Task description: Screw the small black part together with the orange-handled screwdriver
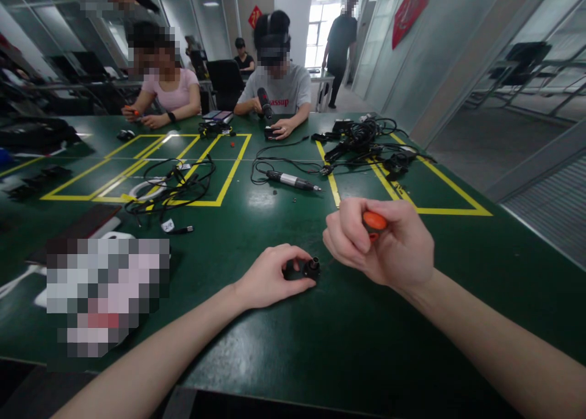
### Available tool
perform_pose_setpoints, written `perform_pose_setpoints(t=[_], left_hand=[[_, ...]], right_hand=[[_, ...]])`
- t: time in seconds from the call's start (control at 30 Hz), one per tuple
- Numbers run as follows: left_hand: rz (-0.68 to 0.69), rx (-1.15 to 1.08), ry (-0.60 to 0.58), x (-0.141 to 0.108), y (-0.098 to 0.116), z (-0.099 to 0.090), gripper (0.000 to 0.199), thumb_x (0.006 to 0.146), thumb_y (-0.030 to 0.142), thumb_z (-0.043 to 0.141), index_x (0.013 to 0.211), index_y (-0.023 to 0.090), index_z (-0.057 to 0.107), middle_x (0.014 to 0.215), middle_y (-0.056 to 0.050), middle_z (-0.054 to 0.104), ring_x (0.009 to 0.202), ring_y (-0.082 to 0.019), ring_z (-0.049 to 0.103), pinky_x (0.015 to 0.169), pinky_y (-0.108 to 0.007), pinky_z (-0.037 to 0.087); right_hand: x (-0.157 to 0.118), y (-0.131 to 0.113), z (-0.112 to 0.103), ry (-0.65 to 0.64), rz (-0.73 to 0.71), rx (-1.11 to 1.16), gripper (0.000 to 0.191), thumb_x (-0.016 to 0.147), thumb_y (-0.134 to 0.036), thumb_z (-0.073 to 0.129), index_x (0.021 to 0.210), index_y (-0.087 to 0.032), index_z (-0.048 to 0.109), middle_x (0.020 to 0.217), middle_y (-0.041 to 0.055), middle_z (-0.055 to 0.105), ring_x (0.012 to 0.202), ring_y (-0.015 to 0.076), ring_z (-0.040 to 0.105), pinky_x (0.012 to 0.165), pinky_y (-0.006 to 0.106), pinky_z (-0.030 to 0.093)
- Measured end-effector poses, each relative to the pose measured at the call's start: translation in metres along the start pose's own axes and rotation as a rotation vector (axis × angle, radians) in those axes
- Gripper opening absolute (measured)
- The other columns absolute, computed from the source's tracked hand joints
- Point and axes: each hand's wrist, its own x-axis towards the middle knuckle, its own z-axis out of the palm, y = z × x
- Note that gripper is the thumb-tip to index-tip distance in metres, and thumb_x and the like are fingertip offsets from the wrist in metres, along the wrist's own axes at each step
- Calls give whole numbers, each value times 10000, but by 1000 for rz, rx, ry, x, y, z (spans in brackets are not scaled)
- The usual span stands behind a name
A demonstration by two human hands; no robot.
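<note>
On the green table, my left hand (274, 275) pinches a small black part (312, 269) between thumb and fingers; a round stub sticks up from it. To its right, my right hand (382, 242) is raised and wrapped round an orange-ended tool handle (375, 221); the rest of that tool is hidden by the fingers. The two hands are apart. Beyond them lies a black and silver pen-shaped electric tool (293, 181) with its cable, its tip pointing right.
Black cables (183, 184) lie at the left, a bigger cable heap (361, 141) at the back right. A blurred-out object (110, 291) sits at the near left. Across the green table (256, 358), people sit working; one holds a black tool (264, 102).
</note>
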Motion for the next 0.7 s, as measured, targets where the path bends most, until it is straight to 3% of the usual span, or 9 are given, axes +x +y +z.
perform_pose_setpoints(t=[0.1, 0.2, 0.4, 0.5, 0.6, 0.7], left_hand=[[8, -4, 6, 0, 0, 0, 297, 816, 294, 827, 1085, 194, 751, 925, -22, 747, 771, -156, 627, 747, -273, 506], [17, -5, 8, 0, 1, 0, 292, 819, 288, 827, 1083, 191, 748, 924, -20, 743, 772, -156, 631, 752, -274, 507], [37, -4, 9, 0, 2, 0, 313, 840, 327, 813, 1109, 183, 743, 965, -40, 755, 810, -172, 654, 783, -292, 520], [47, -8, 16, 0, 2, 0, 265, 877, 319, 780, 1099, 181, 743, 981, -44, 757, 829, -175, 664, 795, -294, 522], [41, -4, 15, 0, 2, -1, 236, 874, 302, 783, 1077, 189, 739, 993, -43, 760, 841, -178, 664, 804, -299, 528], [60, 3, 25, 0, 2, -1, 230, 862, 293, 795, 1056, 186, 734, 1003, -48, 762, 880, -191, 675, 846, -317, 539]], right_hand=[[0, -1, 1, 14, 7, 11, 437, 980, -435, 490, 603, -215, 513, 458, -60, 322, 396, 105, 208, 425, 266, 208], [-1, -3, 2, -19, 5, 33, 353, 939, -474, 520, 691, -223, 526, 456, -81, 300, 396, 102, 193, 445, 260, 228], [1, -2, 1, 21, -1, 35, 205, 915, -394, 572, 811, -231, 502, 533, -66, 466, 411, 100, 270, 427, 233, 235], [2, -1, 1, 38, -30, 10, 307, 959, -381, 539, 713, -198, 558, 569, -27, 498, 407, 99, 324, 397, 240, 231], [2, -2, 3, 64, -12, 23, 420, 984, -351, 496, 599, -189, 531, 518, -38, 388, 412, 91, 253, 405, 246, 194], [2, -4, 4, 55, 7, 48, 403, 986, -389, 483, 632, -199, 521, 488, -60, 320, 420, 90, 189, 419, 243, 168]])
